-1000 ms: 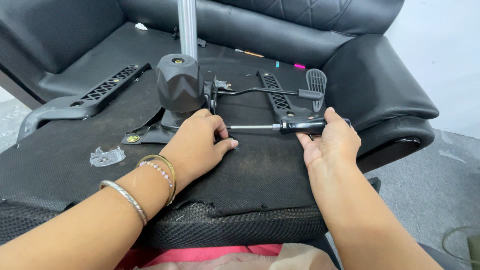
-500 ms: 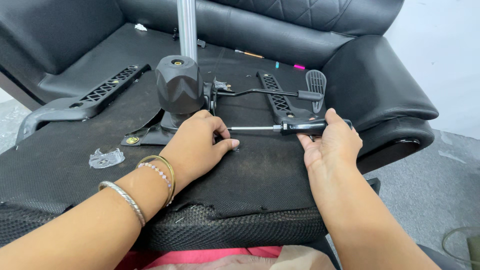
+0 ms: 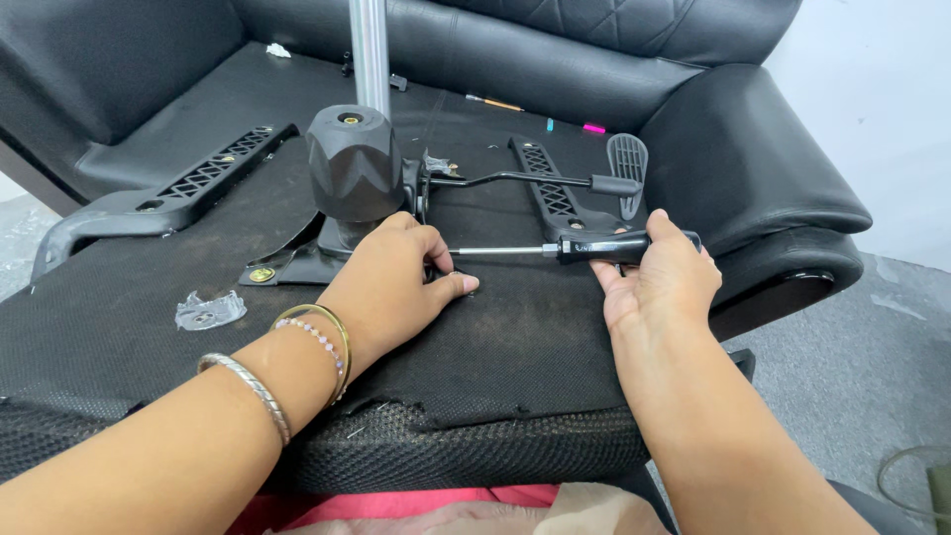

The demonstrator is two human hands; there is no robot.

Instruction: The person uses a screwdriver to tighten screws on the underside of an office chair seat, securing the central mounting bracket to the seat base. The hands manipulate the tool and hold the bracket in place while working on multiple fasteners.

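An upturned office chair seat (image 3: 515, 347) with black fabric underside lies in front of me. My right hand (image 3: 659, 277) grips the black handle of a screwdriver (image 3: 575, 248), its steel shaft lying level and pointing left. My left hand (image 3: 396, 282) rests flat on the seat at the base of the black tilt mechanism (image 3: 355, 178), fingers by the screwdriver tip, which is hidden behind them. A chrome gas cylinder (image 3: 369, 50) rises from the mechanism. A lever with a paddle end (image 3: 626, 168) sticks out to the right.
Two black armrest brackets lie on the seat, one at left (image 3: 168, 198), one behind the screwdriver (image 3: 550, 188). A scrap of clear plastic (image 3: 208, 311) sits at left. A black leather sofa (image 3: 753, 149) stands behind, with small pens on it. Grey floor at right.
The right hand has shifted slightly on the screwdriver handle, as in turning it. The left hand stays in place at the mechanism base.
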